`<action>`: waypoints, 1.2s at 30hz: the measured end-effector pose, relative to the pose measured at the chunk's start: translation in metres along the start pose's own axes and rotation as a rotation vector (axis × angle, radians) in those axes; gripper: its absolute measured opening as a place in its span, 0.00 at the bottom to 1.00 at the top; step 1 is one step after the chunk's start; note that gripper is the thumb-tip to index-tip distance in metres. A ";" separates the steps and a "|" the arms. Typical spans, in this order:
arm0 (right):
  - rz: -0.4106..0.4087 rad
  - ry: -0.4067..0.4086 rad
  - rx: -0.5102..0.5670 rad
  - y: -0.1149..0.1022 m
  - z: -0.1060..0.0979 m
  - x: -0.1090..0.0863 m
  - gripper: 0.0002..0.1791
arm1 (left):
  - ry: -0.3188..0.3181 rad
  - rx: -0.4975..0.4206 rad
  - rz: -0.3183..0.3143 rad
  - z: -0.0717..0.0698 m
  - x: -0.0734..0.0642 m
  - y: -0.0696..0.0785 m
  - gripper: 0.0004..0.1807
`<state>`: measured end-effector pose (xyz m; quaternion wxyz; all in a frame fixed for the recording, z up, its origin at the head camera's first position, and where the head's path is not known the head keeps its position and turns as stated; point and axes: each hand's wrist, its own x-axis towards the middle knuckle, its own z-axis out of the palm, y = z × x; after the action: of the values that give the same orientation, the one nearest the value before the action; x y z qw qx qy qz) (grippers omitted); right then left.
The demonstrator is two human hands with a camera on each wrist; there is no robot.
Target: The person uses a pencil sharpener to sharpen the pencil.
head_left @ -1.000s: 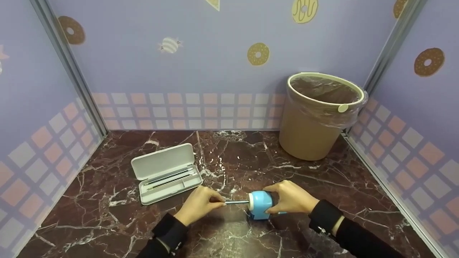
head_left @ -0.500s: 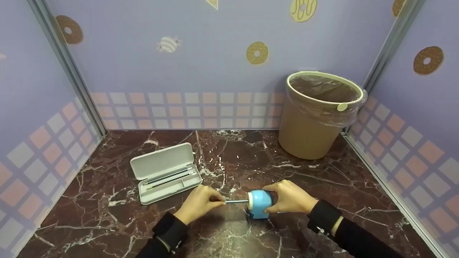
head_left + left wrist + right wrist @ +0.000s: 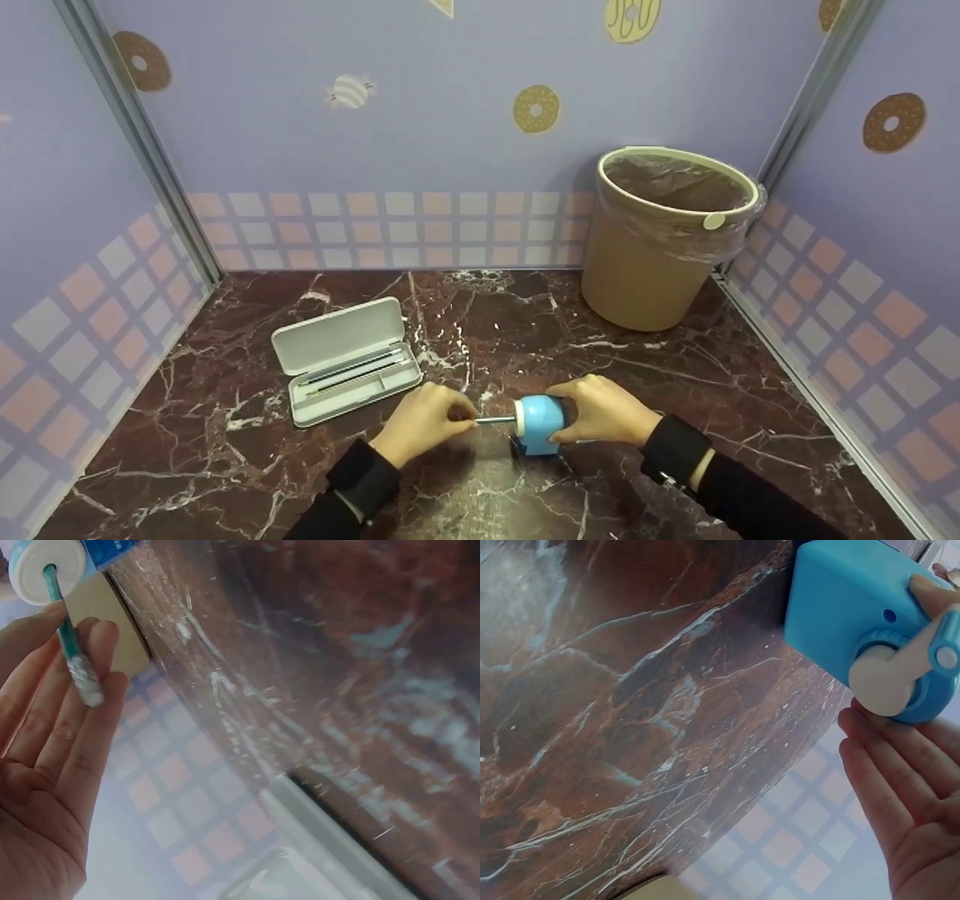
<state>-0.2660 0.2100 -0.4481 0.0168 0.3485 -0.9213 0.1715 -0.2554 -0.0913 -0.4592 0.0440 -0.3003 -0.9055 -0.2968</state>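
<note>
A blue crank pencil sharpener [image 3: 541, 424] stands on the marble-patterned surface, its white front turned left. My right hand [image 3: 609, 412] grips its body from the right, thumb on the near side and fingers on the far side. On its back, the right wrist view shows the white crank arm [image 3: 904, 675] with a blue knob. A green pencil [image 3: 70, 649] runs into the hole of the white front [image 3: 37, 577]. My left hand [image 3: 426, 421] pinches the pencil near its outer end between thumb and fingers. The pencil's other end is hidden inside the sharpener.
An open pencil case [image 3: 352, 367] with several pencils lies at the left, just beyond my left hand. At the back right stands a tan bin [image 3: 637, 277] with a clear liner. Patterned walls [image 3: 450, 135] close off the back and sides.
My left hand has shifted slightly right toward the sharpener, and less of the pencil shows between them. The right hand keeps its hold. The head view has tilted very slightly.
</note>
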 end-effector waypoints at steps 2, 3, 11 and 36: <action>-0.003 0.000 -0.006 -0.002 0.000 0.001 0.33 | -0.020 0.015 0.001 0.000 0.004 0.006 0.09; -0.005 0.000 -0.012 -0.003 0.000 0.002 0.33 | -0.025 0.029 0.004 0.001 0.006 0.009 0.12; -0.015 0.006 -0.036 -0.012 0.003 0.009 0.32 | -0.097 0.134 -0.004 0.008 0.022 0.027 0.32; -0.073 0.045 -0.063 -0.032 0.012 0.020 0.29 | -0.182 0.311 -0.096 0.037 0.038 0.036 0.39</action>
<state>-0.2598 0.1709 -0.4463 0.0548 0.3771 -0.9124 0.1496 -0.2625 -0.0281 -0.4613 -0.0064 -0.2720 -0.9539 -0.1268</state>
